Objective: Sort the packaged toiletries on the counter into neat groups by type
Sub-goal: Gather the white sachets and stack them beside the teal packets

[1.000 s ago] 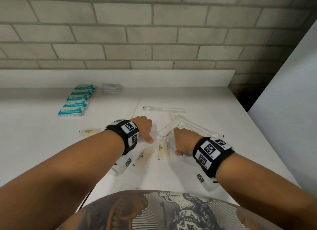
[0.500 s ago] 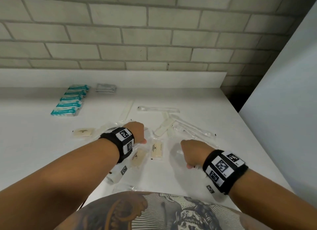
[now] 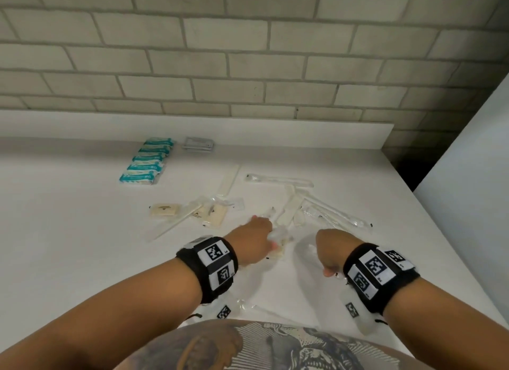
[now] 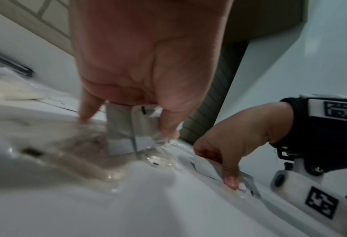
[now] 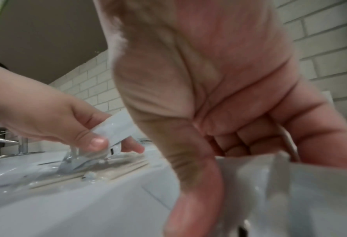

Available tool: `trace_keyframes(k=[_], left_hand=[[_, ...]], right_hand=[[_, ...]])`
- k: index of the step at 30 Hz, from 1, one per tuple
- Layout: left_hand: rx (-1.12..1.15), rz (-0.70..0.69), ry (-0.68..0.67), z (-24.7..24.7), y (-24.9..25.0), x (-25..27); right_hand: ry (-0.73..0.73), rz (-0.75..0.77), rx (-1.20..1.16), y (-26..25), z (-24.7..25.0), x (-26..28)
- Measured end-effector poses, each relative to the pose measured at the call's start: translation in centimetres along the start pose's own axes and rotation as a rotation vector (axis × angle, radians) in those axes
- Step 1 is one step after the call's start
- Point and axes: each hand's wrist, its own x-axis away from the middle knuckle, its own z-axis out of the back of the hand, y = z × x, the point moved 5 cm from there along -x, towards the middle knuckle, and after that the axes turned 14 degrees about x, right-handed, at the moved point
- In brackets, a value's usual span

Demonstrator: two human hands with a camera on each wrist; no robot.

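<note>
The left hand (image 4: 148, 67) pinches a flat clear-wrapped sachet (image 4: 128, 131) just above the worktop (image 3: 68, 232); the right hand (image 5: 219, 104) has its fingers curled on another, probably the same type. Both are light, limp and slippery in film, so edge pinches suit. Loose packets lie just beyond the hands.

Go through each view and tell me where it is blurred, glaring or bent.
Head view: sharp and evenly lit, but the wide lens curves the brick wall; the clear packets barely stand out on the white counter. Left wrist view: dim, motion smear over the lower left, with the left hand soft. Right wrist view: the right hand fills the frame, blurred; glare spots on the plastic.
</note>
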Motion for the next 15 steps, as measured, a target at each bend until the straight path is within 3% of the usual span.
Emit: trace_keyframes(k=[4, 8, 11, 15], left_hand=[[0.053, -0.061, 0.070, 1.5, -0.3, 0.2], [-0.125, 0.070, 0.224, 5.4, -3.8, 0.6], [-0.202, 0.158, 0.149, 6.6, -6.6, 1.8], [-0.113, 0.096, 0.094, 7.3, -7.9, 3.9]], right_hand=[[0.116, 0.009, -0.033, -0.2, 1.3, -0.4], [0.313, -0.033, -0.320, -0.3, 4.3, -0.6], [0.485, 0.024, -0.393, -1.4, 7.9, -0.9], [0.571, 0.134, -0.444, -3.4, 12.2, -2.6]])
